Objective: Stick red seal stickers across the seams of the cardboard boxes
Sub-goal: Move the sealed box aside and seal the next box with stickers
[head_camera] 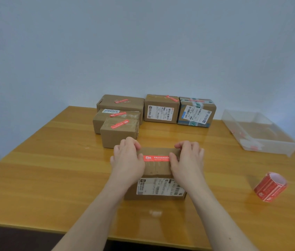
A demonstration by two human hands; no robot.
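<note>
A cardboard box with a white shipping label on its near side sits at the table's middle. A red seal sticker lies across its top. My left hand rests on the box's left end, thumb on the sticker's left tip and fingers curled over the far edge. My right hand mirrors it on the right end, thumb pressing the sticker's right tip. Several more boxes stand behind, each with a red sticker on top.
A roll of red seal stickers lies on the table at the right. A clear plastic tray holding paper scraps sits at the far right. The wooden table ends at a near edge below my forearms.
</note>
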